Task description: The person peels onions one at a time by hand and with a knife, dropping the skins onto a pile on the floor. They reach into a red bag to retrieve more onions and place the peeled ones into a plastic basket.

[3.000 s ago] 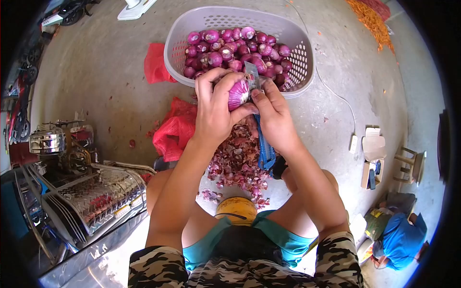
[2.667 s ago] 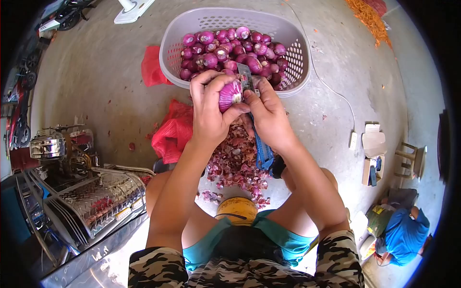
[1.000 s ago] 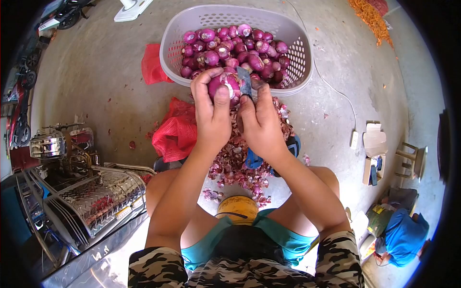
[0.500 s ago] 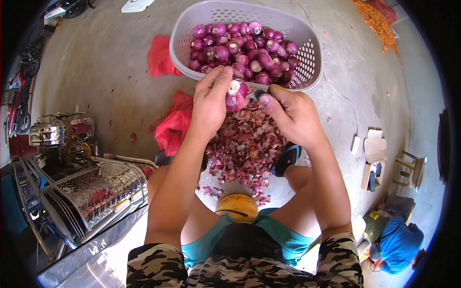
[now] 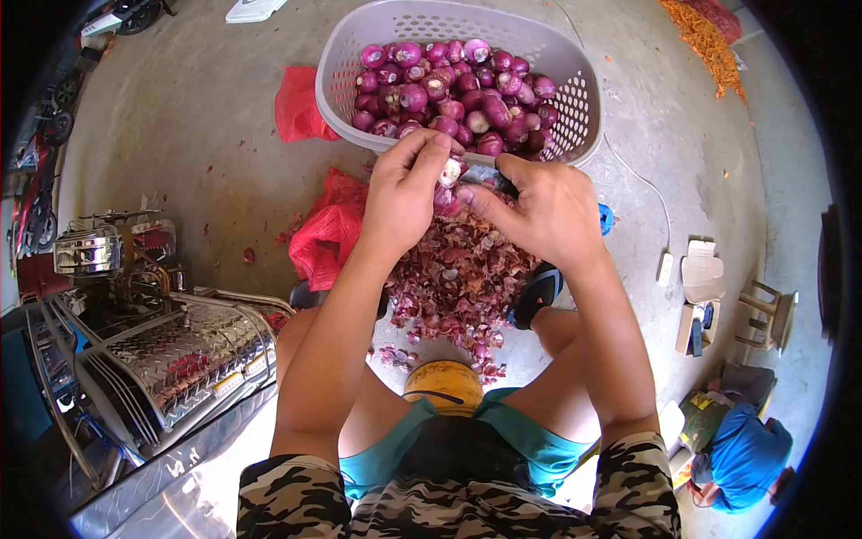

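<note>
Just below the near rim of the grey basket (image 5: 588, 157), my left hand (image 5: 401, 193) pinches a red onion (image 5: 446, 196) with a pale cut end facing up. My right hand (image 5: 543, 207) is closed round a small knife (image 5: 485, 177), its blade beside the onion and its handle mostly hidden by the fingers. The right thumb touches the onion. Many purple onions (image 5: 467, 94) fill the basket. Under my hands lies a heap of dry onion skins (image 5: 462, 278) on the floor.
Red mesh bags (image 5: 325, 238) lie left of the heap. A yellow container (image 5: 444, 386) stands between my legs. Shiny metal equipment (image 5: 193, 350) is at the left. A white cable, an open cardboard box (image 5: 700, 278) and a wooden stool (image 5: 768, 319) are at the right.
Both hands have shifted slightly, and the onion has turned between them. The right thumb has moved onto the onion, and more of the blade shows. A blue object now shows beside the right hand.
</note>
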`<state>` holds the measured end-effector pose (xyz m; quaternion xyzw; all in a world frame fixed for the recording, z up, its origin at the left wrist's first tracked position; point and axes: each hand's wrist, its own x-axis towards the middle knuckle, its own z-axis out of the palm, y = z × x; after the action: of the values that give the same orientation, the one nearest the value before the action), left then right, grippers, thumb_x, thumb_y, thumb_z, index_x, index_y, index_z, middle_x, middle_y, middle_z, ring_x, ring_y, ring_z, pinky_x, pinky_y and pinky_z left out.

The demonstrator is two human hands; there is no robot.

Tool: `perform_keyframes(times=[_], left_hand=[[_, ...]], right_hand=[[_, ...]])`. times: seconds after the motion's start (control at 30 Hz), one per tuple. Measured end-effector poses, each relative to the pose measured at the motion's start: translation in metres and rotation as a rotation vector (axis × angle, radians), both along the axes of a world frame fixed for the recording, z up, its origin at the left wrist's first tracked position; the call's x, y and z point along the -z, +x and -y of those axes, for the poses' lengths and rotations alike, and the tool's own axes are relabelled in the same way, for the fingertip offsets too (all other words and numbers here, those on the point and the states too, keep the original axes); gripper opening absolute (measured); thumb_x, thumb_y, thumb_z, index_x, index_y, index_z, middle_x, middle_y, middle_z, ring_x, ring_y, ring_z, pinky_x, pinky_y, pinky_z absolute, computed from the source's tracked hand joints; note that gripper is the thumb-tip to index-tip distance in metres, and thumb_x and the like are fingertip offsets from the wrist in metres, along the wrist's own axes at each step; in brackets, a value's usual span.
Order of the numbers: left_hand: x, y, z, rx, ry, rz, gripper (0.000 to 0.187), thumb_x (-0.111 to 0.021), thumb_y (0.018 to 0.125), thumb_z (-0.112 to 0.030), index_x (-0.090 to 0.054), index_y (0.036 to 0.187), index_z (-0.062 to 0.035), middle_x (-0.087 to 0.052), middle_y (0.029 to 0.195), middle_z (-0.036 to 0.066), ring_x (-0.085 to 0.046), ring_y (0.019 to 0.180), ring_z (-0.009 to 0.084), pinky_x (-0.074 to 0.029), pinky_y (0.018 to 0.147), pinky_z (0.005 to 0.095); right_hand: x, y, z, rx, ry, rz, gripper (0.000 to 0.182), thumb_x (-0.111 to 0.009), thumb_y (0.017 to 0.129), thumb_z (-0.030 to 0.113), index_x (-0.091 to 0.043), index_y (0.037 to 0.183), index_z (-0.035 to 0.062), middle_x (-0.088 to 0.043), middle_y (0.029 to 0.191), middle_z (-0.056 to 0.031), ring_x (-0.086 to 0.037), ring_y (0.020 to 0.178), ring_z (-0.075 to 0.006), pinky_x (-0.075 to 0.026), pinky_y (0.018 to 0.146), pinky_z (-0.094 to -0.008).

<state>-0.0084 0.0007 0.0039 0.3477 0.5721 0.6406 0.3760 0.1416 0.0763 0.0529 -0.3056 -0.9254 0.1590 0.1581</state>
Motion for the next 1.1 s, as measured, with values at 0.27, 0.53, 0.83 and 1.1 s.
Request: perform_keyframes(times=[0.27, 0.53, 0.83, 1.1], left_hand=[[-0.008, -0.002, 0.005, 0.051, -0.092, 0.102, 0.025, -0.049, 0.092, -0.018, -0.062, 0.087, 0.0029, -0.06, 0.078, 0.004, -0.054, 0.072, 0.0098, -0.044, 0.067, 0.0254], [-0.008, -0.005, 0.005, 0.08, -0.089, 0.164, 0.026, -0.049, 0.092, -0.018, -0.062, 0.085, 0.0025, -0.061, 0.078, 0.004, -0.054, 0.072, 0.0098, -0.044, 0.068, 0.0254], [-0.012, -0.006, 0.008, 0.141, -0.166, 0.247, 0.028, -0.046, 0.093, -0.022, -0.061, 0.091, 0.0011, -0.062, 0.087, 0.006, -0.059, 0.08, 0.013, -0.047, 0.071, 0.0263], [-0.01, -0.015, 0.008, 0.132, -0.152, 0.573, 0.027, -0.051, 0.091, -0.026, -0.06, 0.099, -0.0018, -0.063, 0.09, 0.006, -0.062, 0.084, 0.0161, -0.05, 0.076, 0.03]], right_hand=[[0.016, 0.0, -0.011, -0.195, -0.014, -0.093, 0.042, -0.065, 0.078, 0.044, -0.056, 0.062, 0.0059, -0.053, 0.052, -0.015, -0.056, 0.053, -0.0351, -0.043, 0.048, -0.0435], [0.026, -0.002, -0.014, -0.242, -0.078, -0.152, 0.042, -0.065, 0.079, 0.043, -0.054, 0.062, 0.006, -0.053, 0.054, -0.0153, -0.055, 0.054, -0.0362, -0.042, 0.049, -0.0439], [0.024, 0.001, -0.016, -0.3, 0.011, -0.146, 0.042, -0.064, 0.08, 0.043, -0.053, 0.065, 0.0059, -0.055, 0.058, -0.0139, -0.056, 0.056, -0.0354, -0.043, 0.051, -0.0428], [0.022, 0.006, -0.017, -0.319, -0.053, -0.162, 0.039, -0.064, 0.08, 0.04, -0.053, 0.067, 0.0051, -0.055, 0.061, -0.0133, -0.056, 0.058, -0.035, -0.043, 0.052, -0.0425]])
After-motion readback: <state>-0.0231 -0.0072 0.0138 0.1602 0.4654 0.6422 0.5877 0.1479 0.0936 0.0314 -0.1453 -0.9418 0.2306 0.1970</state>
